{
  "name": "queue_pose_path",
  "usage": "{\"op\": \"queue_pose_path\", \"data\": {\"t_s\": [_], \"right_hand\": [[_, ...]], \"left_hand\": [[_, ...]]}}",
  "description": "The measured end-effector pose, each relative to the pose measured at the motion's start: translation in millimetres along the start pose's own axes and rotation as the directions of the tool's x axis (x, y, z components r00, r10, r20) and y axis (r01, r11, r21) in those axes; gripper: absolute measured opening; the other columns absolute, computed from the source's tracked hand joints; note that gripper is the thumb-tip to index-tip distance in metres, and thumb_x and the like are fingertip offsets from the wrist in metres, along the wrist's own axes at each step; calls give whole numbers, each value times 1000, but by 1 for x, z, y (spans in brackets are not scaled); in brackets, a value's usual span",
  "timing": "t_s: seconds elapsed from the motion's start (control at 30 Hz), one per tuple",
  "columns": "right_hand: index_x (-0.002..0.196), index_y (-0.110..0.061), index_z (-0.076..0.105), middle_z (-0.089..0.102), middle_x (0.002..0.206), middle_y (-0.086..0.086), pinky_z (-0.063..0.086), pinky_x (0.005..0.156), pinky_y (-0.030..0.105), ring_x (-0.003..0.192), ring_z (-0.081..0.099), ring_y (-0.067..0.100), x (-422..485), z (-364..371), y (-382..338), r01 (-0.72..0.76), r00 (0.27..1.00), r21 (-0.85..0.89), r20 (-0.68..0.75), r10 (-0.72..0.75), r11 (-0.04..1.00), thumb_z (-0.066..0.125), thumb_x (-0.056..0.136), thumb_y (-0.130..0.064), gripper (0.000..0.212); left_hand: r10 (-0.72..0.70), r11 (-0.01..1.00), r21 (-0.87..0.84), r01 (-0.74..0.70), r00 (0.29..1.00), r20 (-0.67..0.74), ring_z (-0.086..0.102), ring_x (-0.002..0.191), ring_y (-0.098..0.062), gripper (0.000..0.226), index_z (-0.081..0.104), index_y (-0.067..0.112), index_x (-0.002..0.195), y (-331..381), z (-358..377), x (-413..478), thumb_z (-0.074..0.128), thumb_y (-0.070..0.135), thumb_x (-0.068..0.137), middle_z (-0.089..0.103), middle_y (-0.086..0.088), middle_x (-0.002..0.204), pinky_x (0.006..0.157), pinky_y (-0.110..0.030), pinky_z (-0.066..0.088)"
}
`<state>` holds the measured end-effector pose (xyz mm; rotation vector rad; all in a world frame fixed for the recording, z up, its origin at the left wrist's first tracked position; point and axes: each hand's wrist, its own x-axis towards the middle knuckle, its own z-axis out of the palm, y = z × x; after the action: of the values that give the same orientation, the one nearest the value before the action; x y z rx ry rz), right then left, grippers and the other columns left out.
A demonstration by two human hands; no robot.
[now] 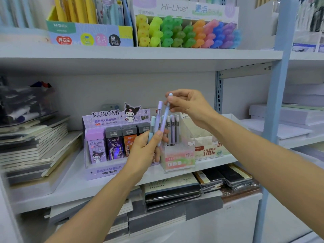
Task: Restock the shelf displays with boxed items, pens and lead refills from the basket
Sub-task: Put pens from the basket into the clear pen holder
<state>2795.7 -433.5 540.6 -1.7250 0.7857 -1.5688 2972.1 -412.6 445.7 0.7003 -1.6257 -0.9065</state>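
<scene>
Left hand [147, 148]: clamped on a bunch of lead refill tubes [158, 120], held near upright.
Right hand [189, 106]: one tube [165, 116] pinched by its cap.
Fruit Soda display [177, 158]: just below (right hand nearer).

The left hand [147, 148] grips a small bunch of lead refill tubes [156, 123] in front of the purple Kuromi display box [105, 155] on the middle shelf [70, 186]. The right hand [189, 106] pinches the cap end of one purple tube [165, 116] from that bunch, just right of the display box. Right of the Kuromi box stands a clear pink holder [177, 160] with more tubes upright in it. Notebooks [35, 146] are stacked to its left.
</scene>
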Motion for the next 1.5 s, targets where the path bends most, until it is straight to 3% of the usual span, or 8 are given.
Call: {"op": "queue_pose_path", "data": {"t_s": [0.1,0.2,0.33,0.4,0.57,0.7,1.03,1.5], "right_hand": [[108,6,62,69,89,13,58,69,21,71,67,14,2,-18,-9,19,986,12,-163,-17,1000,61,91,-3,19],[110,10,62,69,89,18,58,65,21,69,67,17,3,-28,-5,-4,973,-142,-231,-29,990,64,89,-4,25],[102,10,63,68,85,25,59,60,22,61,67,18,5,-15,21,-53,976,-309,-216,-16,950,69,86,-1,20],[99,8,65,68,81,22,59,59,22,57,67,15,8,-10,34,-60,976,-335,-217,-15,940,71,84,-2,19],[89,-6,68,71,76,14,60,68,29,70,73,24,13,-3,54,-62,986,-425,-167,-11,903,76,82,-11,11],[89,-5,69,71,67,6,61,69,31,70,73,24,17,-9,51,-68,991,-415,-135,13,907,76,81,-12,12],[87,-5,68,71,70,10,61,68,31,69,73,22,18,-4,47,-3,995,-479,-90,-46,878,76,82,-10,10],[91,3,68,71,75,19,61,69,31,72,72,27,20,-6,46,16,997,-497,-63,-54,868,75,83,-8,15]], "left_hand": [[-25,1000,-16,24,999,-47,44,40,-9,30,67,4,103,2,-9,-1,45,25,101,67,2,69,39,-14,32],[-22,999,-48,19,997,-70,47,40,-9,26,66,8,109,1,-16,-3,45,21,101,72,-3,84,38,-14,32],[-7,999,-44,4,998,-70,50,41,-10,23,64,7,107,-2,-20,-6,46,21,101,74,-5,95,38,-14,33],[10,999,-41,-12,998,-54,50,42,-12,18,56,15,114,-3,-20,-8,47,21,101,74,-8,89,40,-14,36],[7,1000,-30,-8,1000,-29,52,43,-13,15,46,11,109,-9,-24,-6,47,23,101,74,-7,88,45,-12,40],[0,1000,-10,0,999,-35,53,44,-12,15,49,11,107,-14,-25,-5,48,25,101,75,-5,88,46,-12,41],[-37,997,-76,32,997,-67,51,44,-11,19,52,5,108,-16,-24,-5,51,22,99,72,0,81,41,-14,37],[-3,1000,-3,3,996,-92,56,53,-11,17,59,15,106,-19,-19,-1,53,28,98,72,7,94,42,-13,35]]}}
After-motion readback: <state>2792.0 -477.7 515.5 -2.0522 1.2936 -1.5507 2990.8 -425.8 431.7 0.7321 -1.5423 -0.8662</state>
